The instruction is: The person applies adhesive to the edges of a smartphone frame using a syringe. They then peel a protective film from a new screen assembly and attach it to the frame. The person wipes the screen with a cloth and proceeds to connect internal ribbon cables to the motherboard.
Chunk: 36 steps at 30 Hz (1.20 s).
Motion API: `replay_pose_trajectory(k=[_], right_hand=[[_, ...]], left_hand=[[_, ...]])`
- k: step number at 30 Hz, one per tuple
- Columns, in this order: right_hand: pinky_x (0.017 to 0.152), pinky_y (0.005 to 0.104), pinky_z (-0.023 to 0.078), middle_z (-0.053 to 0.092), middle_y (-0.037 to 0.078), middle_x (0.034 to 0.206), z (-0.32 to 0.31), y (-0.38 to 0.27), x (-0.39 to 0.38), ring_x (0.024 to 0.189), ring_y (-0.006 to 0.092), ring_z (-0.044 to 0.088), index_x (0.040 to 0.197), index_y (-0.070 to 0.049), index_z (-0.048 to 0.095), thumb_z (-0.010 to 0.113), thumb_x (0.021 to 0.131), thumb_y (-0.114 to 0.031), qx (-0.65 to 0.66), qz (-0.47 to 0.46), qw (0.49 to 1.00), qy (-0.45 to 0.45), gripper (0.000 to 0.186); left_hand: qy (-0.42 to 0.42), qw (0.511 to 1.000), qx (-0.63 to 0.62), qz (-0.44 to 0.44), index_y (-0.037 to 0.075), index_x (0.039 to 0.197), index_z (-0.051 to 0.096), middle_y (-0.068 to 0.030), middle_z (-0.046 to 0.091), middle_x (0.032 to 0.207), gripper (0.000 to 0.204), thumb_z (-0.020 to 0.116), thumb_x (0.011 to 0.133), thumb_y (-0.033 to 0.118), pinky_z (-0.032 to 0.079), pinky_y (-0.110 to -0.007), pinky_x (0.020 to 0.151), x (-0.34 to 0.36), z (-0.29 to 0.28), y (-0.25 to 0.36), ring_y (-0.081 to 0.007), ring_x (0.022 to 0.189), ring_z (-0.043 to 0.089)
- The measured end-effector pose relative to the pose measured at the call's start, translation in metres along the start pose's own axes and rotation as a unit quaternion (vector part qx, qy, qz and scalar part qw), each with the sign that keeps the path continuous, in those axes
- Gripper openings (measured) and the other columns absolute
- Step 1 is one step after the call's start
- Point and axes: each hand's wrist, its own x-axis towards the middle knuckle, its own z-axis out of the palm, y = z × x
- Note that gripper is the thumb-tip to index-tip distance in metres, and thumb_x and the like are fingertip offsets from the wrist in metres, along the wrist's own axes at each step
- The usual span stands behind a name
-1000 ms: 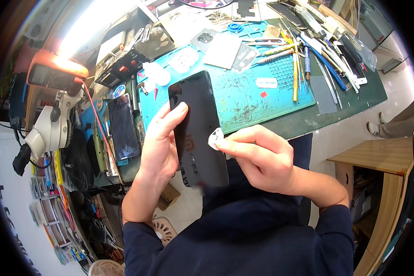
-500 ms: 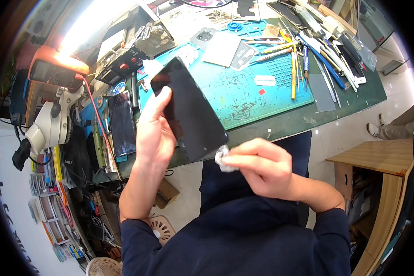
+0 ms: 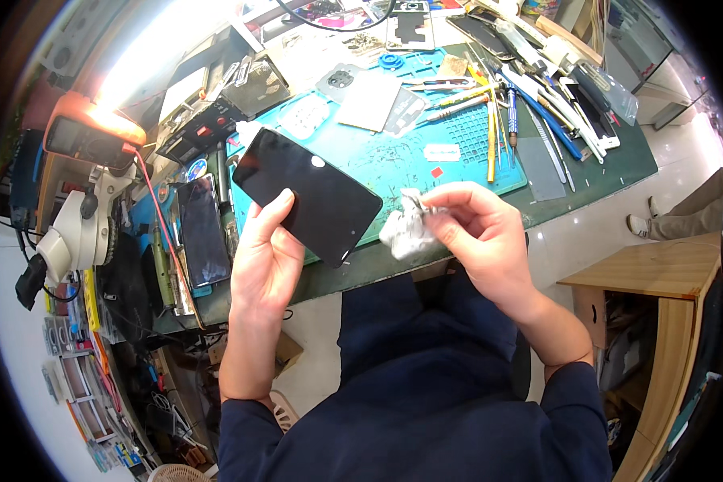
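Observation:
My left hand [image 3: 269, 249] grips a black smartphone [image 3: 313, 193], its thumb lying on the dark screen and the fingers hidden behind. The phone is tilted, with light glinting on its glass. To the right of it, my right hand [image 3: 482, 233] pinches a crumpled whitish wad [image 3: 410, 229], which looks like tissue or thin cloth. A small gap separates the wad from the phone's lower right corner. Beneath both hands lies a turquoise work mat [image 3: 386, 157] on the dark green bench [image 3: 614, 169].
Tweezers, a blue screwdriver [image 3: 512, 112] and several other tools crowd the bench's right side. A white card [image 3: 369, 100] lies on the mat. Another phone [image 3: 203, 229], an orange multimeter [image 3: 92, 136] and a white microscope arm [image 3: 72, 233] stand left. A wooden cabinet [image 3: 643, 269] is at right.
The phone has turned to lie more sideways and moved slightly lower left. My right hand has risen away from the phone's edge, and more of the wad shows.

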Motion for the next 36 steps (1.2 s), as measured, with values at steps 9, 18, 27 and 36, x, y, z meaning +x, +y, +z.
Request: replay_pose_trajectory(k=[9, 18, 27, 36], right_hand=[[0.069, 0.0323, 0.054, 0.068, 0.011, 0.090, -0.013, -0.009, 0.019, 0.079, 0.0253, 0.067, 0.096, -0.001, 0.068, 0.066, 0.083, 0.007, -0.284, -0.223, 0.932, -0.014, 0.015], [0.073, 0.0275, 0.054, 0.069, 0.012, 0.094, 0.008, -0.005, 0.020, 0.082, 0.0215, 0.068, 0.101, -0.001, 0.069, 0.074, 0.081, 0.006, -0.318, -0.252, 0.912, 0.063, 0.021], [0.066, 0.0318, 0.054, 0.067, 0.007, 0.090, 0.028, 0.019, 0.024, 0.075, 0.0215, 0.066, 0.103, -0.005, 0.072, 0.077, 0.071, 0.006, -0.364, -0.407, 0.823, 0.154, 0.034], [0.068, 0.0329, 0.054, 0.066, 0.008, 0.094, 0.033, 0.030, 0.020, 0.079, 0.0230, 0.066, 0.108, -0.002, 0.071, 0.074, 0.070, 0.008, -0.391, -0.392, 0.825, 0.110, 0.039]], left_hand=[[-0.006, 1.000, -0.019, 0.008, 0.002, 0.121, 0.058, -0.0099, 0.066, 0.121, 0.022, 0.055, 0.100, 0.007, 0.053, -0.037, 0.101, -0.006, 0.002, -0.003, -0.0207, 0.113, 0.064], [-0.044, 0.998, -0.011, 0.037, 0.005, 0.125, 0.054, -0.0073, 0.063, 0.125, 0.024, 0.054, 0.101, 0.011, 0.052, -0.039, 0.101, -0.013, 0.005, -0.017, -0.0192, 0.115, 0.062], [-0.020, 0.997, -0.072, 0.026, 0.000, 0.121, 0.059, -0.0099, 0.068, 0.119, 0.024, 0.054, 0.102, 0.013, 0.051, -0.036, 0.102, -0.015, 0.005, -0.030, -0.0196, 0.111, 0.064], [-0.015, 0.998, -0.064, 0.024, 0.000, 0.122, 0.059, -0.0114, 0.068, 0.118, 0.024, 0.053, 0.102, 0.012, 0.051, -0.036, 0.101, -0.012, 0.008, -0.033, -0.0198, 0.111, 0.065]])
